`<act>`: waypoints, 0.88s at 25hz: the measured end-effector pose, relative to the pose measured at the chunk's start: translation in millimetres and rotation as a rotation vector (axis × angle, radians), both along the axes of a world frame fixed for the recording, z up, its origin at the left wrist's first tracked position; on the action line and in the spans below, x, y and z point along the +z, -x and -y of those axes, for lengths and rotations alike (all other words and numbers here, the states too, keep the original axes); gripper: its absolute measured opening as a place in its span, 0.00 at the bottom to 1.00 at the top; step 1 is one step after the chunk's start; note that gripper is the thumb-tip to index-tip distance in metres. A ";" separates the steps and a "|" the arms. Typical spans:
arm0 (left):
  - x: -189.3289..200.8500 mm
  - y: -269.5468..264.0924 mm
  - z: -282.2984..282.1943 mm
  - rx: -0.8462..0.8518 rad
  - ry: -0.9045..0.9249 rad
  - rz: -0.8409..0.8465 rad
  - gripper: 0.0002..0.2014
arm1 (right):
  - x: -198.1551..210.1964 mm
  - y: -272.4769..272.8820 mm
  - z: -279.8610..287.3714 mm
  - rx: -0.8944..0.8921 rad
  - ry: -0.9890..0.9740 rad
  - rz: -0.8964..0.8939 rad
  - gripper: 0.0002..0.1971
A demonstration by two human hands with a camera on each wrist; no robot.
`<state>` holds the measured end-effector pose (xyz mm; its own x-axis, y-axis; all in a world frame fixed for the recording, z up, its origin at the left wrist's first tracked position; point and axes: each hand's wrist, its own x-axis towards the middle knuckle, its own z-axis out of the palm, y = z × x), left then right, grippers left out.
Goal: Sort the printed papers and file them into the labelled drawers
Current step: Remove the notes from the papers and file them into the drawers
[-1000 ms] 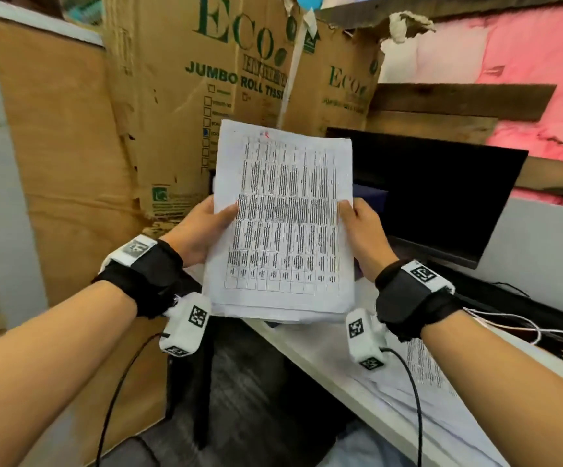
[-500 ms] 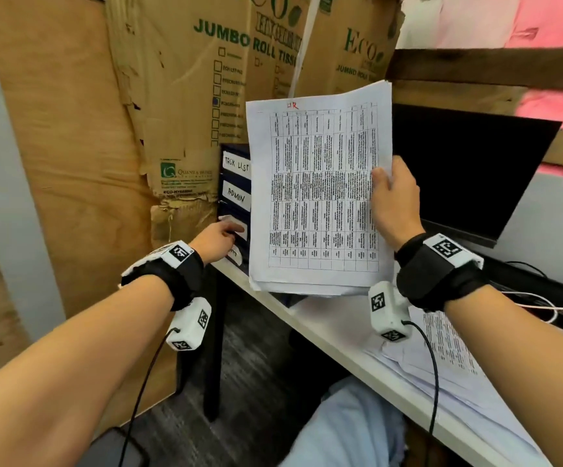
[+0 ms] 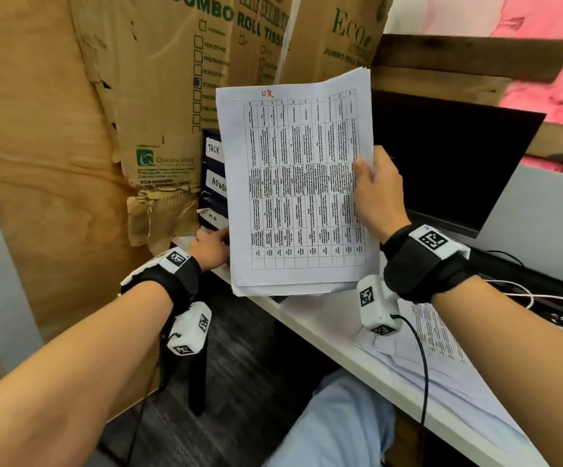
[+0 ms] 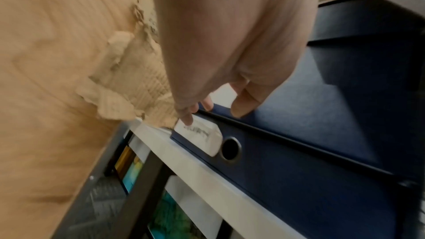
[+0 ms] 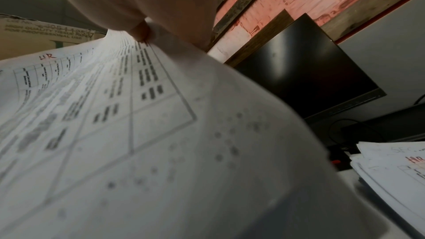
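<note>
My right hand (image 3: 366,170) holds a stack of printed papers (image 3: 300,183) upright by its right edge; the top sheet is a table marked "HR" in red. In the right wrist view the thumb (image 5: 142,32) pinches the same stack (image 5: 115,115). A navy drawer unit (image 3: 213,170) stands at the desk's left end, with labels TASK, ADMIN and HR (image 3: 212,216). My left hand (image 3: 211,247) is at the HR drawer's front, which sits slightly out. Its fingers (image 4: 188,121) curl there, brushing the label of the bottom drawer (image 4: 299,179). The stack hides the unit's right part.
Torn cardboard boxes (image 3: 158,96) rise behind and left of the drawers. A dark monitor (image 3: 448,163) stands at the back of the white desk (image 3: 323,332). More printed sheets (image 3: 441,348) lie at the desk's right, cables (image 3: 525,298) behind them. My knee (image 3: 340,416) is under the desk edge.
My left hand let go of the stack and reached to the drawer fronts. My right hand now holds the papers alone, shifted right, and the HR drawer has come slightly out.
</note>
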<state>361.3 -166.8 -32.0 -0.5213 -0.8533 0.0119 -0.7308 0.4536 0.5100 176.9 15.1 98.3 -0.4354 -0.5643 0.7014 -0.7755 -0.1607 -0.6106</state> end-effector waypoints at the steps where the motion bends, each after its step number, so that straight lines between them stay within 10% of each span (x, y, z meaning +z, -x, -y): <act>1: 4.4 -16.9 3.5 0.000 -0.032 -0.027 0.20 | 1.0 -1.8 3.7 0.003 -0.007 0.002 0.10; 10: 58.0 -157.2 -23.1 -0.174 -0.384 0.160 0.23 | 10.2 -44.9 42.7 0.050 0.052 0.247 0.12; 15: 58.8 -190.2 -50.1 -0.109 -0.540 -0.046 0.58 | 8.1 -99.3 56.3 0.158 0.103 0.418 0.14; 19: 63.6 -210.9 -55.9 -0.116 -0.576 -0.418 0.48 | -14.4 -143.3 58.9 0.235 0.029 0.604 0.13; 22: 72.2 -236.1 -60.5 -0.376 -0.977 -0.683 0.35 | -33.8 -151.7 58.0 0.196 -0.036 0.705 0.18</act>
